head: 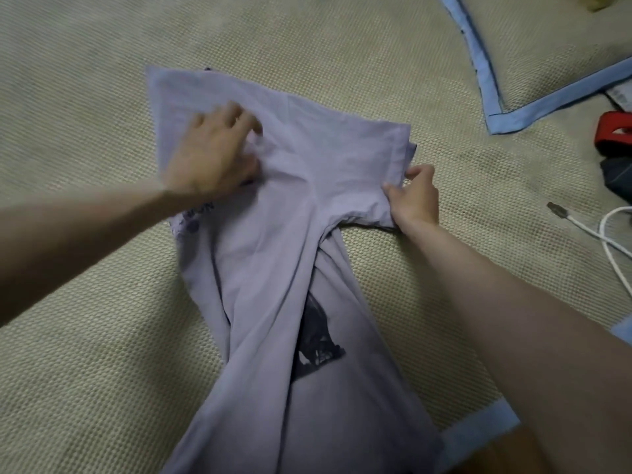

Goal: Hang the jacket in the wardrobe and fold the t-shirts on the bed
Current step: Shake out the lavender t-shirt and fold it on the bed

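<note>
T-shirt [290, 206], lilac with a dark print, lay on the woven bed mat [85, 336] between my two hands in the head view, its lower half bunched and twisted toward me. My left hand [212, 155] pressed on the upper fabric, fingers partly curled; blur hid whether it was gripping. My right hand [415, 196] pinched the sleeve edge. I judged the fold needed that sleeve drawn taut, then the twist below my wrists smoothed flat first

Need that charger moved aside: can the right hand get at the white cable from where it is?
Probably yes. The white cable lies uncovered on the mat, right of the right hand, but that hand pinches the t-shirt.
</note>
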The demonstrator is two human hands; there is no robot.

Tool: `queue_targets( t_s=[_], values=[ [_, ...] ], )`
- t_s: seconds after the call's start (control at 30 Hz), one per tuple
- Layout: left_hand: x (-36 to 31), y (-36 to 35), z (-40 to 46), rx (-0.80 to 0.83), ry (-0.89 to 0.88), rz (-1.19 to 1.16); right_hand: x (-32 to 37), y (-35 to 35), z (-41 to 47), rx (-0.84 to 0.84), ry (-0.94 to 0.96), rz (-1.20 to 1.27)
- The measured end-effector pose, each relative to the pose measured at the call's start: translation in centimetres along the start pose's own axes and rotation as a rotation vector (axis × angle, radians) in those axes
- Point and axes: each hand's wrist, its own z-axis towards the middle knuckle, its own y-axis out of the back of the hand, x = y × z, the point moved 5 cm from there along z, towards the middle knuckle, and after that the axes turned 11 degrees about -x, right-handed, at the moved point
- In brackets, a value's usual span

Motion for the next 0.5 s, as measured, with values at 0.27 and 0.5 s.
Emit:
queue_targets(
  t_s=[0.27,0.5],
  values=[
    [-7.3,1.8,-21.8,0.452,0.381,-0.247,-2.5,3.3,-7.2,0.125,0.086,0.009],
    [-11.3,3.2,-34.7,0.787,0.575,-0.526,-8.7,4.4,-18.2,0.612,0.067,-0.111]
  ],
)
